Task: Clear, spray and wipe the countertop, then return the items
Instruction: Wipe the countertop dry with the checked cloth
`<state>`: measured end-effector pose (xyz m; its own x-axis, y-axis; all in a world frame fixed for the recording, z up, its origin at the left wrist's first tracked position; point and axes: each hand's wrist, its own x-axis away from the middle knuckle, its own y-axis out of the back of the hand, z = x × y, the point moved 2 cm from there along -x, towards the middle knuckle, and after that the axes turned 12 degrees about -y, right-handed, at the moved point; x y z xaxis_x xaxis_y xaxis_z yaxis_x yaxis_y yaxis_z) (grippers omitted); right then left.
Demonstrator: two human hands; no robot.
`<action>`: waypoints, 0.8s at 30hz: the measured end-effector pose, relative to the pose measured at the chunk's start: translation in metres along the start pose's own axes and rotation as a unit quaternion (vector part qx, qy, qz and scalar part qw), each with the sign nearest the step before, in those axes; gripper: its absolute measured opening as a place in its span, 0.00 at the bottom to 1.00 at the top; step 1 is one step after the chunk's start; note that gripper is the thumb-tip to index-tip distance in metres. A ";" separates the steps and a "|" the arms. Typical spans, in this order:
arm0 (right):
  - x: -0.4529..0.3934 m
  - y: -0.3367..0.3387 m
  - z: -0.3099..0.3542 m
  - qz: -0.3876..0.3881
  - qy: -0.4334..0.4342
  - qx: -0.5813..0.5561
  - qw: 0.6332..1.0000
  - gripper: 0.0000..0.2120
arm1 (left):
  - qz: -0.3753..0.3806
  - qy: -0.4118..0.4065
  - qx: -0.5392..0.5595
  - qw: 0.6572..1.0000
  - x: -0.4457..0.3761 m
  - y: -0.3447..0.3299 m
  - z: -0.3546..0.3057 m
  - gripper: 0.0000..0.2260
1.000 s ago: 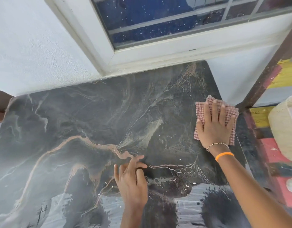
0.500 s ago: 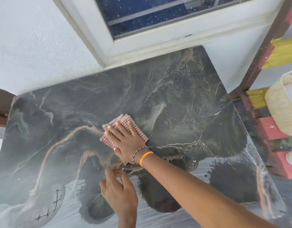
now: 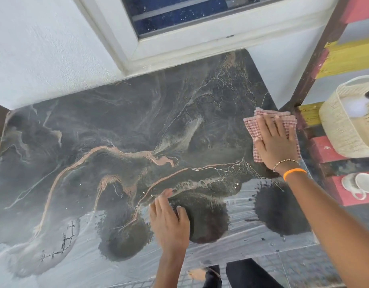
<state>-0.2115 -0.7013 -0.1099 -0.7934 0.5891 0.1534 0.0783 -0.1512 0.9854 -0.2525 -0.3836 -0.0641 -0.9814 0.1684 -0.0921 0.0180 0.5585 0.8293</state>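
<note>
Right hand (image 3: 277, 142) sweeps the checked cloth (image 3: 268, 132) back from mid-counter to the right edge, palm flat on it, no closed grip. Left hand (image 3: 169, 223) rests open on the marbled counter (image 3: 117, 125) — wiping well underway, items not yet returned.

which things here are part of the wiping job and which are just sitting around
Part of the job:
- dark marbled stone countertop
- pink checked cloth pressed flat under the right hand
- left hand resting on the countertop

Just sitting around:
- cream woven basket on the painted wooden shelf
- white cups lower on that shelf
- white-framed window
</note>
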 end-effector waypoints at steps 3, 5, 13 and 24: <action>0.026 0.002 -0.024 -0.007 -0.055 -0.010 0.998 0.31 | 0.019 -0.007 0.000 1.000 0.001 -0.002 -0.001 0.18; 0.051 -0.003 -0.021 -0.008 -0.086 -0.018 0.996 0.31 | 0.022 -0.013 0.002 1.000 0.002 -0.001 0.001 0.18; 0.110 -0.026 0.101 0.023 0.021 -0.034 0.999 0.32 | -0.014 -0.052 0.027 0.998 0.025 0.013 0.019 0.21; 0.196 -0.047 0.183 0.052 0.314 0.005 0.948 0.31 | -0.024 -0.041 0.040 0.998 0.063 0.035 0.057 0.23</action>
<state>-0.2602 -0.4340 -0.1127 -0.9840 -0.0171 0.1776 0.1778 -0.1737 0.9686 -0.3026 -0.3074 -0.0717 -0.9627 0.2043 -0.1775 -0.0097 0.6295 0.7770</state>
